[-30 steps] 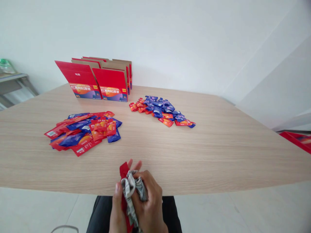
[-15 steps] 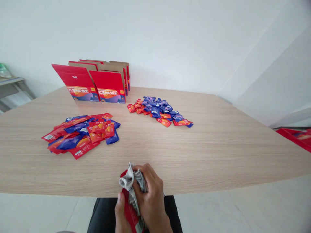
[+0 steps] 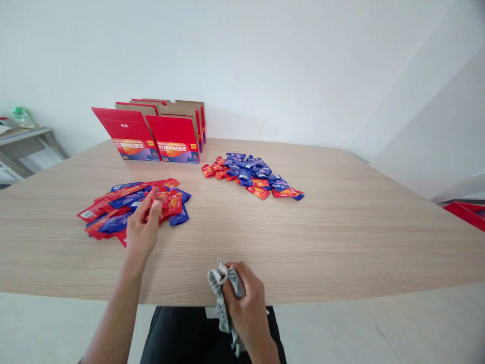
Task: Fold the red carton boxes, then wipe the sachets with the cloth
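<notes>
My left hand (image 3: 142, 225) is over the left pile of red and blue sachets (image 3: 113, 220). Its thumb and forefinger are closed around part of a red sachet (image 3: 163, 198) at the pile's right side; the fingers partly hide it. Near the front edge of the table, my right hand (image 3: 246, 298) grips a crumpled grey-and-white striped cloth (image 3: 223, 290). Part of that cloth hangs down over my lap.
A second heap of smaller red and blue sachets (image 3: 246, 172) lies farther back. Red open-topped cartons (image 3: 172, 144) stand in rows at the back left. Off the table's right side is a red box edge (image 3: 466, 215). A side table (image 3: 26, 139) is at far left.
My left hand has left the cloth and the red packet near my lap and moved forward-left to the sachet pile. My right hand keeps the cloth, slightly farther right.
</notes>
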`<state>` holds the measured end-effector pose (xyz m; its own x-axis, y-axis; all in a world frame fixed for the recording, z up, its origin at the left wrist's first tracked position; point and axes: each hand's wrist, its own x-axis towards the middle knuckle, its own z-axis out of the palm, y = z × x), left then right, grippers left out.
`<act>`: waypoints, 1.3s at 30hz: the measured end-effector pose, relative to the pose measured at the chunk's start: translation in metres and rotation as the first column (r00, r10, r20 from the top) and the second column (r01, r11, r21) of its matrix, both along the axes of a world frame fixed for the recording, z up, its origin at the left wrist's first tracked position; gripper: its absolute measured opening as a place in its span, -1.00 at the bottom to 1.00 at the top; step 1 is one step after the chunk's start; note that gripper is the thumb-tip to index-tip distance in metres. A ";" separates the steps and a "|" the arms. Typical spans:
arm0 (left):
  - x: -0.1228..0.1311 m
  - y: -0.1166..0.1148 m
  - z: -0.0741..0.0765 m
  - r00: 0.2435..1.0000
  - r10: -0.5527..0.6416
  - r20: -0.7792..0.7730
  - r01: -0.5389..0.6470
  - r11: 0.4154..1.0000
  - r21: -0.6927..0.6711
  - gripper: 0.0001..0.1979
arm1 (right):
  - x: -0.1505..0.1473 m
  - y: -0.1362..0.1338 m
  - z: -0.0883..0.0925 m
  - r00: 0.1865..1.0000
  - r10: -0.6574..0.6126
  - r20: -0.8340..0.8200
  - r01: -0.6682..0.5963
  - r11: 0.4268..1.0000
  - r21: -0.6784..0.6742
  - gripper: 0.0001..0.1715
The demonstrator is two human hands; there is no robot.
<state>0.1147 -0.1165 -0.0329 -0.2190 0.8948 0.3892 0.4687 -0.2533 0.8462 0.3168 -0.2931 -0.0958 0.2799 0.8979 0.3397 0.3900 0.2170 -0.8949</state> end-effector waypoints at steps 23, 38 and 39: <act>0.014 0.138 0.022 0.706 -0.117 -0.699 -0.095 0.962 -0.256 -0.73 | 0.072 0.020 -0.023 0.970 -0.222 -0.100 0.225 0.974 0.026 -0.82; 0.223 0.117 -0.039 0.589 -0.432 -0.684 0.170 0.893 -0.417 -0.64 | 0.077 0.015 -0.021 0.926 -0.273 -0.263 0.294 0.955 0.046 -0.81; 0.238 0.117 -0.043 0.604 -0.411 -0.683 0.147 0.899 -0.411 -0.62 | 0.078 0.015 -0.022 0.923 -0.276 -0.267 0.298 0.953 0.047 -0.81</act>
